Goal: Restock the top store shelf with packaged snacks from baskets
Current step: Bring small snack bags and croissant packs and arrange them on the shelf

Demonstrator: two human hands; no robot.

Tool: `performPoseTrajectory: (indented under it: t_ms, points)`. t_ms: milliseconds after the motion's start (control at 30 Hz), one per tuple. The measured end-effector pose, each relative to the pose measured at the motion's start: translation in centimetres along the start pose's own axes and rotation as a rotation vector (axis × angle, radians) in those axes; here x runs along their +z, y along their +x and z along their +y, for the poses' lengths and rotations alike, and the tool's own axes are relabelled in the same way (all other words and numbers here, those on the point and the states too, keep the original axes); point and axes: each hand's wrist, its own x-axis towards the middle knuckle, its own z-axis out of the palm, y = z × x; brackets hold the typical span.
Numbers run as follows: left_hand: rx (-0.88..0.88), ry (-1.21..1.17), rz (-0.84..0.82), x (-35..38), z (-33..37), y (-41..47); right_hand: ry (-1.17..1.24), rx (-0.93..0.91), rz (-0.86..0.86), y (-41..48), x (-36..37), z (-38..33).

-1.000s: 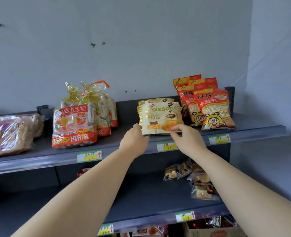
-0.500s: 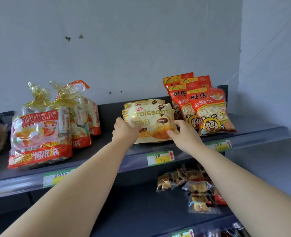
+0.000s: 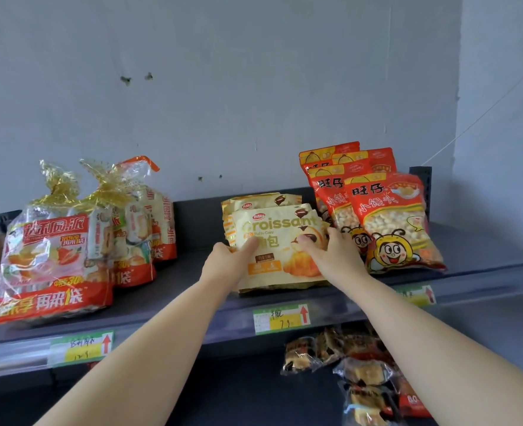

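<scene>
Golden-yellow foil marks the croissant pack (image 3: 280, 256), which stands at the front of the top shelf (image 3: 168, 290), leaning back a little. Both hands grasp it. The left hand (image 3: 223, 265) clasps its left edge with the thumb laid across the printed face. The right hand (image 3: 335, 256) takes the right edge the same way, thumb on the picture of the chocolate filling.

Directly behind the held pack, past the fingertips, a second croissant pack (image 3: 260, 202) stands against the shelf's back panel. Just beyond the right hand, red bun-snack bags (image 3: 392, 222) are lined up several deep, the nearest one touching or nearly touching that hand. Well off to the far side of the left hand stand clear cake bags (image 3: 54, 256) tied with gold ribbon. Below the grip, on the shelf lip, is a green and yellow price label (image 3: 280, 318). Lower again, wrapped pastries (image 3: 340, 355) lie on the next shelf down.

By the look of it, the pack is being squared into place, so this item is almost stocked. Bare shelf shows between the croissants and the cake bags, which suggests more stock could go there. No basket is in view, so how much is left cannot be told.
</scene>
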Motion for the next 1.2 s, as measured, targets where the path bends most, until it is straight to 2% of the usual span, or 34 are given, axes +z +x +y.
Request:
performPoseTrajectory:
  t_ms: [67,167,233,333,467,667,867,1033,1100,1200]
  points:
    - [-0.016,-0.054,0.004,0.0,0.3,0.5,0.073,0.046,-0.098,1.2,-0.2,0.6]
    - [-0.046,-0.158,-0.098,-0.4,0.8,1.0,0.398,0.199,-0.335,2.8,-0.2,0.7]
    - [-0.060,-0.141,-0.193,-0.6,0.9,1.5,0.508,0.264,-0.391,3.7,-0.1,1.1]
    - [-0.035,-0.145,-0.255,-0.9,0.9,1.7,0.574,0.246,-0.421,4.5,0.1,1.7]
    - [0.012,-0.197,-0.263,-1.4,0.4,1.5,0.597,0.150,-0.419,4.2,0.0,1.7]
    - [0.098,-0.178,-0.160,-1.4,0.3,2.5,0.543,0.012,-0.285,4.3,0.9,1.2]
    - [0.050,-0.137,0.000,0.8,0.3,3.8,0.429,0.040,-0.291,5.8,3.2,1.1]
    - [0.029,-0.154,-0.069,0.8,0.3,4.1,0.390,0.024,-0.332,6.0,3.0,1.3]
    - [0.052,-0.214,-0.100,0.6,0.0,3.9,0.398,0.002,-0.284,5.7,2.8,1.2]
    - [0.083,-0.315,-0.007,0.6,0.4,3.1,0.486,-0.087,-0.210,5.0,2.6,0.1]
